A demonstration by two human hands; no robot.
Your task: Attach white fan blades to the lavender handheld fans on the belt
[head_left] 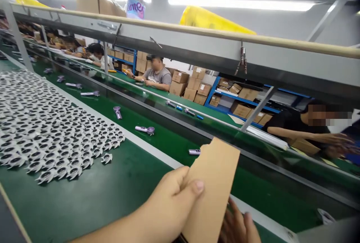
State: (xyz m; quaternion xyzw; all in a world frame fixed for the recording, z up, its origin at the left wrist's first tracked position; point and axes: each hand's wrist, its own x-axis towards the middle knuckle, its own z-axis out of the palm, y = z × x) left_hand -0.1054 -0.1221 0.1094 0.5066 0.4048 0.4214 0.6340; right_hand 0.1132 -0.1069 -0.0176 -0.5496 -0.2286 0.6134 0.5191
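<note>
Being pinched by the left hand (pixel 165 198), a flat tan cardboard sheet (pixel 212 186) is held over a green conveyor belt (pixel 84 201), the right hand (pixel 239 222) just beside it.

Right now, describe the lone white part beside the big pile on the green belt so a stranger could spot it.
On the green conveyor belt, find the large spread of white-and-black finned parts, left of the brown cardboard sheet. At the spread's lower right edge, one finned part lies by itself: a gap of bare belt separates it from its packed neighbours.
</note>
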